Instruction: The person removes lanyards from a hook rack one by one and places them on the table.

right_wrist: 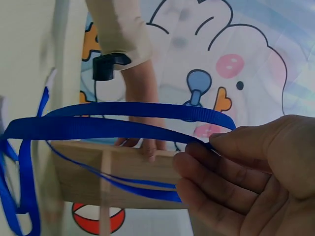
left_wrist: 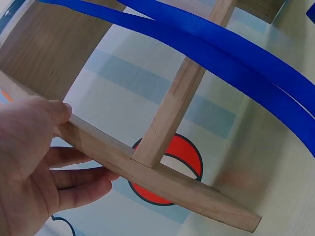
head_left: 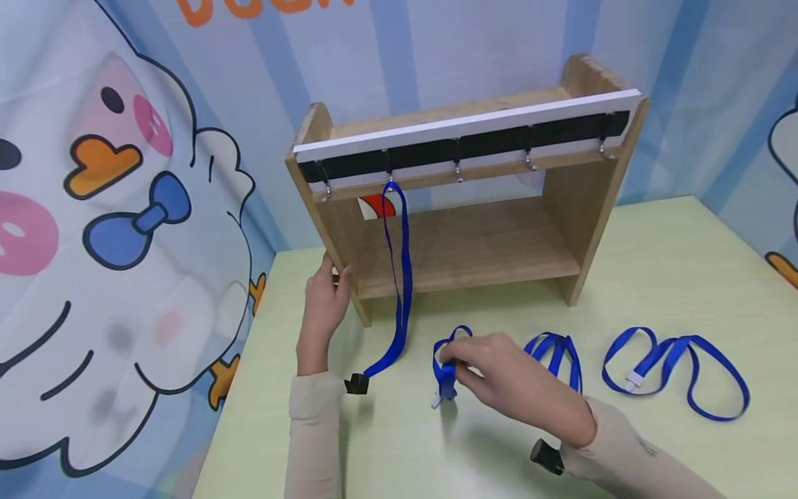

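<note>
A small wooden rack (head_left: 486, 242) stands at the back of the table, with a row of metal hooks along its black-and-white front strip. My left hand (head_left: 325, 298) grips the rack's left side panel (left_wrist: 113, 155), thumb on one face and fingers on the other. One blue lanyard (head_left: 406, 277) hangs from the second hook from the left, its lower end reaching toward the table. My right hand (head_left: 505, 378) pinches another blue lanyard (right_wrist: 123, 128) between thumb and index finger, in front of the rack. That lanyard's strap hangs in loops with a white clip (head_left: 436, 400) at its bottom.
Two more blue lanyards lie on the table: one (head_left: 564, 350) partly behind my right hand, another (head_left: 717, 346) at far right with a white clip (head_left: 634, 380). The other hooks, such as the middle hook (head_left: 458, 170), carry nothing. A printed duck curtain (head_left: 187, 229) hangs behind.
</note>
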Demonstrator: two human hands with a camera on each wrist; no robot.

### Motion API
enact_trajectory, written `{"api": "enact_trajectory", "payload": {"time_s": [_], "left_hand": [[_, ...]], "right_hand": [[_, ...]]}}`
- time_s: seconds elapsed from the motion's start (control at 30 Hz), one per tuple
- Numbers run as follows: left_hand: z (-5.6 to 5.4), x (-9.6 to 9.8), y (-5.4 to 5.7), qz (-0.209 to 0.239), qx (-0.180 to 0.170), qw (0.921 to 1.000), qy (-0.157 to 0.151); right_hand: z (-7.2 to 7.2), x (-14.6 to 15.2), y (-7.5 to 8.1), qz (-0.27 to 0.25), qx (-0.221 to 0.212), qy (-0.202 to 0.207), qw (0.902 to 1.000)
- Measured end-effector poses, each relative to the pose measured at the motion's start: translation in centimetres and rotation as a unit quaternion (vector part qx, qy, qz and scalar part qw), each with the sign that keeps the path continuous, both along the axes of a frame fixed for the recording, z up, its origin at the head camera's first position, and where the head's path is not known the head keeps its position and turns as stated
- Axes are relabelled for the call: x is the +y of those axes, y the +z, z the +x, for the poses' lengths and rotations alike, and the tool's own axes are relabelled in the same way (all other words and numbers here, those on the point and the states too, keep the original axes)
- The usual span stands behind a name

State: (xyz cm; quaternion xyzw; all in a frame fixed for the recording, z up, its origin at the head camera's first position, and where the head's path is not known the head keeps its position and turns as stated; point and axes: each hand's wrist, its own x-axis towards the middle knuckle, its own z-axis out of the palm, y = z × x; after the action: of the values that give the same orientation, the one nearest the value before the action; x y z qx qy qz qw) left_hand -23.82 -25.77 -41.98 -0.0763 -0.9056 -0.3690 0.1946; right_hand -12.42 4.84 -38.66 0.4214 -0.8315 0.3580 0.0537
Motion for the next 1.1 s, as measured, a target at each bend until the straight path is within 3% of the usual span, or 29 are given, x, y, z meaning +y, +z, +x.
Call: {"api": "enact_trajectory", "payload": {"time_s": [0.2,0.47,0.73,0.87,1.1], "left_hand": [[0.1,-0.1,0.0,0.002,0.004,1.0000,-0.002],[0.1,-0.4,-0.1,0.006,0.003,1.0000,0.002],[-0.1,-0.2,0.1,0.000,0.002,1.0000,0.003],[-0.1,-0.1,0.2,-0.002,-0.004,1.0000,0.006],[-0.1,-0.1,0.0,0.002,-0.006,1.0000,0.000]], "right_hand": [[-0.7,0.7,-1.9,0.016,-0.022,-0.019,0.9994],[-2.7,1.4,-4.1,0.060,-0.039,-0.050,0.9962],[-4.6,1.4,-6.4,0.127,-0.014,-0.109,0.9858],[-5.4,1.4,-7.0,0.132,-0.037,-0.134,0.9815],[-6.1,1.3,-6.9,0.106,-0.058,-0.129,0.9842]]}}
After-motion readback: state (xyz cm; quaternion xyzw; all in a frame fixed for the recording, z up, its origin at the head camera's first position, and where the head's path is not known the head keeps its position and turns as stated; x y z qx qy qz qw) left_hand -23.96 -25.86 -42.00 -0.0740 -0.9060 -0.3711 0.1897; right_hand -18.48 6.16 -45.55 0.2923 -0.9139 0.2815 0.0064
